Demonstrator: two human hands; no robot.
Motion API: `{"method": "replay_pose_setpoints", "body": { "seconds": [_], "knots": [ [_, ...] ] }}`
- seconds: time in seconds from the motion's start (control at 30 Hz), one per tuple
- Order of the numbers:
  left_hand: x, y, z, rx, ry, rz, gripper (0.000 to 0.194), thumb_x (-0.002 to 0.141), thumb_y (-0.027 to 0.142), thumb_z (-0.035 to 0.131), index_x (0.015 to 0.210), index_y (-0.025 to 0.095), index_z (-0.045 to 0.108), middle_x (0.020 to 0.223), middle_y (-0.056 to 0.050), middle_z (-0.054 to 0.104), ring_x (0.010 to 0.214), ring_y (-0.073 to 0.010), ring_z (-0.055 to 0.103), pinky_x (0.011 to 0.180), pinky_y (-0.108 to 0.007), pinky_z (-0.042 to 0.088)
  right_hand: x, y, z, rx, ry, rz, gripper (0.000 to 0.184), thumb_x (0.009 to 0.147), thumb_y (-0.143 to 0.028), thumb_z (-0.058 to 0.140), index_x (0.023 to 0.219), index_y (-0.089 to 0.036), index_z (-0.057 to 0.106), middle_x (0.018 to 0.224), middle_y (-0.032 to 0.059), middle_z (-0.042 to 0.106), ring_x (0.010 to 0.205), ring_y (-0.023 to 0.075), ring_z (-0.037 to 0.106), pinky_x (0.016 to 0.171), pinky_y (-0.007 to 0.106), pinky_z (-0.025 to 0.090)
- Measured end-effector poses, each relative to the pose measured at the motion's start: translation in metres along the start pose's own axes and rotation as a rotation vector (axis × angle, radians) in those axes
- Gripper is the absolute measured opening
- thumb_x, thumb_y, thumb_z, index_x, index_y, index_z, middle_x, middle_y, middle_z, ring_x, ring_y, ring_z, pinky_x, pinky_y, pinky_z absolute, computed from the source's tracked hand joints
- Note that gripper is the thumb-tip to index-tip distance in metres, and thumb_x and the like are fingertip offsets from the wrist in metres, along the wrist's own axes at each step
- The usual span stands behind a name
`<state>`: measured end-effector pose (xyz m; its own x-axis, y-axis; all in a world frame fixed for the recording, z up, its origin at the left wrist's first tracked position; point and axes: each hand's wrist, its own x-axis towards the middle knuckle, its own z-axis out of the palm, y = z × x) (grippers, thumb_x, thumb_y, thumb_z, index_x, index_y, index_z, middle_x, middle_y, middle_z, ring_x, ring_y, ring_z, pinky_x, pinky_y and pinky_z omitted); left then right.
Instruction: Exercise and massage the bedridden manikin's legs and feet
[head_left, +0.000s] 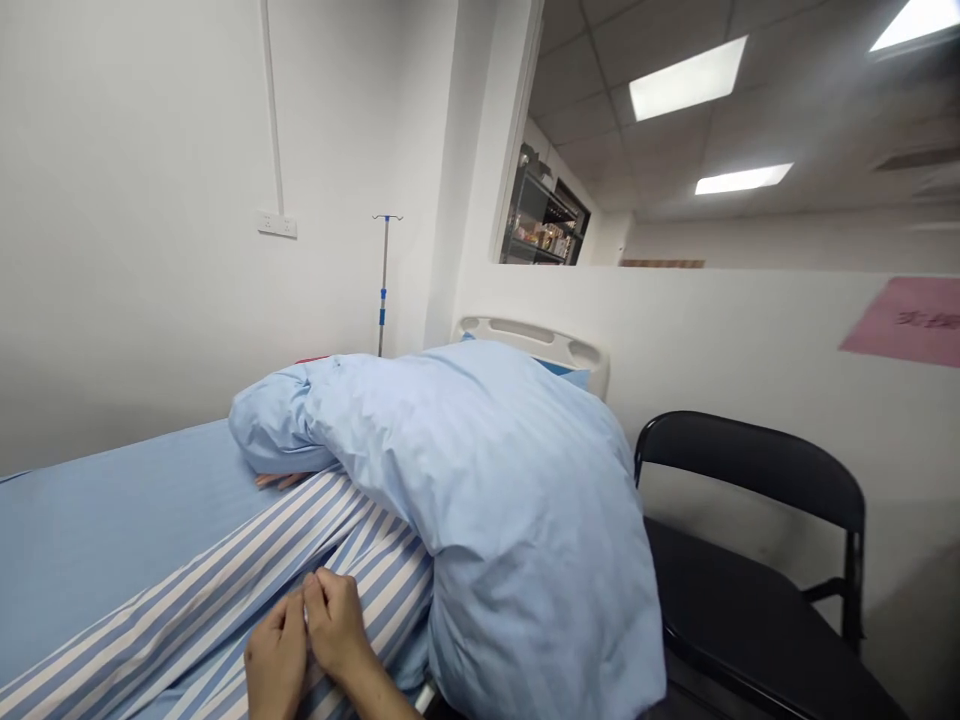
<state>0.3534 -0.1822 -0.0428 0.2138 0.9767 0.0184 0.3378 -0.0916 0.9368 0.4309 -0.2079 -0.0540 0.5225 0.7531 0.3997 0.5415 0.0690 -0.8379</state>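
Observation:
My left hand (276, 655) and my right hand (334, 618) are side by side at the bottom, left of the middle. Both are closed, with knuckles up and fingertips nearly meeting. What the curled fingers hold, if anything, is hidden. Under them lie the blue-and-white striped trousers (217, 570) of a figure stretched out on the bed. A light blue quilt (495, 470) is heaped over the figure's upper part and hangs over the bed's near side. Fingers of the figure's hand (279, 481) show below the quilt's left edge.
Blue sheet (150, 500) covers the bed, and a pale headboard (536, 338) rises behind the quilt. To the right stands a black folding chair (750, 580). An IV pole (384, 290) is by the far wall. A pink sign (911, 320) hangs on the right-hand partition.

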Motion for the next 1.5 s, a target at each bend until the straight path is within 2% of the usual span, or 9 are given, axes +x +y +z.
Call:
{"method": "replay_pose_setpoints", "body": {
  "seconds": [0.17,0.3,0.4,0.57,0.77,0.9,1.0,1.2,1.5],
  "knots": [
    [0.003,0.010,0.014,-0.095,0.013,0.020,0.033,0.072,0.047,0.044,0.063,0.018,0.059,0.058,-0.001,0.061,0.065,-0.0189,0.055,0.059,-0.025,0.041,0.005,0.004,-0.002,0.242,0.023,0.073,0.040,0.089,-0.038,0.033,0.054,-0.018,0.036,0.051,-0.0045,0.034,0.050,0.0087,0.032,0.047,0.021,0.024],
    [0.004,-0.001,0.020,0.112,-0.026,0.013,0.034,0.075,0.045,0.039,0.062,0.020,0.060,0.058,-0.003,0.062,0.064,-0.0210,0.055,0.057,-0.027,0.040,0.009,0.007,0.000,0.297,0.041,0.140,0.039,0.087,-0.038,0.035,0.054,-0.019,0.031,0.051,-0.0052,0.028,0.049,0.0086,0.028,0.045,0.020,0.023],
    [0.005,-0.004,0.019,0.188,-0.026,0.068,0.035,0.077,0.043,0.035,0.061,0.021,0.059,0.059,-0.004,0.062,0.061,-0.0199,0.054,0.055,-0.026,0.038,0.013,0.002,-0.005,0.163,0.043,0.122,0.038,0.086,-0.033,0.035,0.052,-0.019,0.032,0.049,-0.0050,0.030,0.047,0.0086,0.030,0.044,0.021,0.021],
    [0.004,-0.002,0.019,0.188,-0.080,0.114,0.033,0.076,0.039,0.035,0.059,0.021,0.056,0.058,-0.002,0.061,0.059,-0.0168,0.052,0.055,-0.024,0.036,0.021,-0.010,-0.027,-0.257,-0.005,-0.107,0.032,0.083,-0.029,0.041,0.052,-0.019,0.044,0.048,-0.0040,0.042,0.048,0.0097,0.037,0.049,0.023,0.022],
    [0.002,-0.010,0.026,0.224,-0.075,0.180,0.039,0.080,0.044,0.034,0.055,0.020,0.053,0.057,0.000,0.059,0.059,-0.0144,0.050,0.056,-0.023,0.034,0.018,0.008,-0.031,-0.288,0.065,-0.083,0.035,0.087,-0.029,0.035,0.055,-0.018,0.045,0.047,-0.0039,0.041,0.047,0.0091,0.037,0.051,0.024,0.021],
    [0.004,-0.011,0.027,0.223,-0.094,0.154,0.039,0.080,0.044,0.035,0.055,0.020,0.052,0.056,0.001,0.057,0.060,-0.0140,0.049,0.056,-0.022,0.033,0.015,0.016,-0.027,-0.205,0.119,-0.046,0.037,0.088,-0.029,0.033,0.054,-0.017,0.040,0.048,-0.0043,0.037,0.048,0.0087,0.036,0.052,0.024,0.020],
    [0.006,0.004,0.029,0.204,-0.103,0.137,0.037,0.078,0.044,0.039,0.053,0.019,0.050,0.051,0.002,0.052,0.056,-0.0134,0.046,0.054,-0.022,0.032,0.017,0.017,-0.028,-0.085,0.130,-0.015,0.039,0.089,-0.032,0.033,0.053,-0.017,0.034,0.048,-0.0049,0.032,0.048,0.0087,0.033,0.050,0.024,0.019],
    [0.005,0.038,0.049,-0.182,0.001,0.128,0.039,0.078,0.047,0.038,0.053,0.018,0.046,0.047,0.003,0.045,0.052,-0.0119,0.042,0.053,-0.023,0.034,0.022,0.022,-0.031,0.186,0.154,0.051,0.039,0.088,-0.039,0.034,0.055,-0.019,0.033,0.051,-0.0047,0.034,0.051,0.0095,0.033,0.049,0.022,0.024],
    [0.004,0.012,0.069,0.052,0.039,0.243,0.038,0.081,0.042,0.035,0.055,0.019,0.049,0.051,0.000,0.054,0.052,-0.0116,0.045,0.053,-0.023,0.031,0.023,0.024,-0.035,0.317,0.157,0.078,0.035,0.086,-0.037,0.037,0.056,-0.019,0.033,0.052,-0.0054,0.033,0.052,0.0091,0.031,0.049,0.022,0.027]
  ]
}}
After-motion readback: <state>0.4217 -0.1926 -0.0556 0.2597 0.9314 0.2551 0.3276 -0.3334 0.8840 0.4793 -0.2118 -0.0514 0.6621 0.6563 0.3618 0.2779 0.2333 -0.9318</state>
